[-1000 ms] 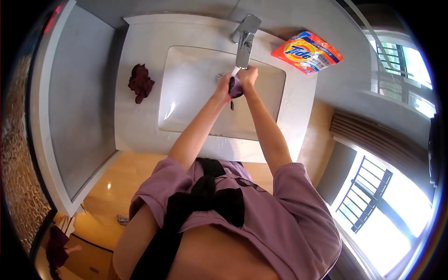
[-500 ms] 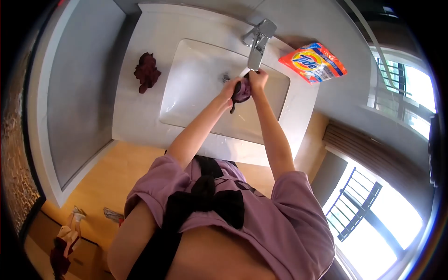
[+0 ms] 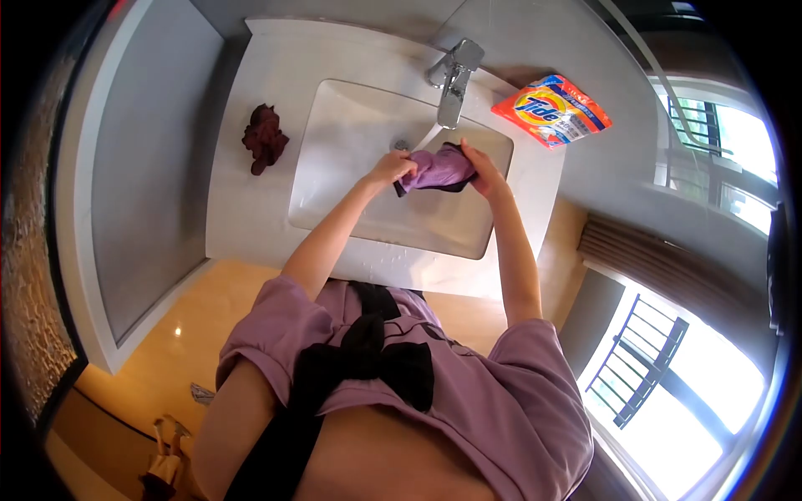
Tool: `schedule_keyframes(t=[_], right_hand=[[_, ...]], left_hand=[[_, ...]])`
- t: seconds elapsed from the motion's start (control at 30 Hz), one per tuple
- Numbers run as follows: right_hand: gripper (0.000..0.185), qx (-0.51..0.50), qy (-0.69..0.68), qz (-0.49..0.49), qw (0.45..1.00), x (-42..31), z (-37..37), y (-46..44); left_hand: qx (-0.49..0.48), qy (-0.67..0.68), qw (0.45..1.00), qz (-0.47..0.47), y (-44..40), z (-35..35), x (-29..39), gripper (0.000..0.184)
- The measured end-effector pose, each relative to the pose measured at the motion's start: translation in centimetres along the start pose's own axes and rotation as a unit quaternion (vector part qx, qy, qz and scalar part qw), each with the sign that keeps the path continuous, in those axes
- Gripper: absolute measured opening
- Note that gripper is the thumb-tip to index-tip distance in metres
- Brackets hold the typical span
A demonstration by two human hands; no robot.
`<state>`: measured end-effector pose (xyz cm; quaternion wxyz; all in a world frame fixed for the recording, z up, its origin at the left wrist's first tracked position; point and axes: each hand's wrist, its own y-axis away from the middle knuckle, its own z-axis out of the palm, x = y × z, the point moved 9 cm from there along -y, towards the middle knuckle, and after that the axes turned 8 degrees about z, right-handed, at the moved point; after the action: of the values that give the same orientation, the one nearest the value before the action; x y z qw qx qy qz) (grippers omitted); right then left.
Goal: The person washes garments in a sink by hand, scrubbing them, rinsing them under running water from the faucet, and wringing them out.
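Observation:
Stretched between my two hands is a purple cloth garment [image 3: 440, 169] with black edging, held over the sink [image 3: 334, 188]; its exact kind is hard to make out. My left hand [image 3: 392, 168] grips its left end with closed fingers. At the other end, my right hand [image 3: 486, 172] pinches the cloth near its dark edge. Water runs from the chrome faucet [image 3: 452, 98] just behind the cloth, beside the drain [image 3: 402, 145].
A crumpled dark red cloth [image 3: 266, 140] lies on the counter [image 3: 238, 221] left of the basin. An orange Tide detergent bag [image 3: 551, 111] rests at the right back corner. Behind me on the left, another person [image 3: 165, 463] is partly visible.
My hands have moved apart, and the bunched purple cloth is now spread out between them. My right hand has shifted right and toward me. The person behind has moved.

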<state>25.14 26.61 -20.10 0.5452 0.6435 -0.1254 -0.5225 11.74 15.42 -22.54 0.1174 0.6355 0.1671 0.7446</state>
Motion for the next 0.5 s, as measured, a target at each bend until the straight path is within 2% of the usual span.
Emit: schedule_keyframes(t=[0.03,0.07,0.1,0.13,0.17,0.23,0.27,0.3,0.33,0.37,0.4,0.43,0.5], right_hand=[[0.059,-0.036,0.003,0.010,0.999,0.7,0.9,0.1],[0.060,-0.044,0.030,0.006,0.999,1.2,1.8,-0.3],[0.061,-0.052,0.054,0.001,0.997,1.8,2.8,-0.7],[0.060,-0.050,0.072,0.040,0.995,2.4,3.1,-1.0],[0.060,-0.050,0.067,0.040,0.996,2.5,3.3,-1.7],[0.058,-0.123,0.058,0.107,0.985,4.3,4.6,-3.4],[0.052,-0.153,0.068,0.066,0.984,4.4,5.0,-4.4],[0.052,-0.148,0.064,0.064,0.985,4.3,5.0,-4.9],[0.047,-0.129,0.083,0.023,0.988,3.4,5.0,-5.3],[0.043,-0.111,0.103,-0.017,0.988,2.4,5.2,-5.6],[0.032,-0.016,0.032,-0.055,0.998,1.4,4.3,-6.2],[0.032,-0.017,0.030,-0.054,0.998,1.3,4.8,-6.3],[0.027,0.170,-0.028,-0.182,0.968,-1.8,3.0,-4.9]], left_hand=[[-0.003,-0.003,1.000,0.000,-0.6,-0.4,-0.8,0.014],[0.044,-0.142,0.985,0.085,-0.5,-1.8,1.7,0.015],[0.085,-0.280,0.941,0.169,-0.1,-2.6,4.7,0.017],[0.081,-0.285,0.942,0.155,0.1,-2.7,5.6,0.021],[0.077,-0.288,0.942,0.154,0.4,-2.8,6.4,0.021],[0.054,-0.285,0.943,0.162,0.8,-2.6,7.9,0.021],[0.024,-0.180,0.979,0.094,1.1,-2.4,7.4,0.021],[0.018,-0.181,0.979,0.096,0.6,-3.0,5.9,0.021],[0.017,-0.080,0.992,0.100,-0.3,-3.7,3.1,0.021],[0.017,0.021,0.995,0.101,-0.3,-3.8,3.3,0.023],[0.064,0.213,0.974,-0.033,0.7,-3.4,0.6,0.030],[0.064,0.211,0.975,-0.035,1.2,-2.5,0.5,0.030],[0.128,0.452,0.869,-0.153,1.8,-0.4,-2.7,0.039]])
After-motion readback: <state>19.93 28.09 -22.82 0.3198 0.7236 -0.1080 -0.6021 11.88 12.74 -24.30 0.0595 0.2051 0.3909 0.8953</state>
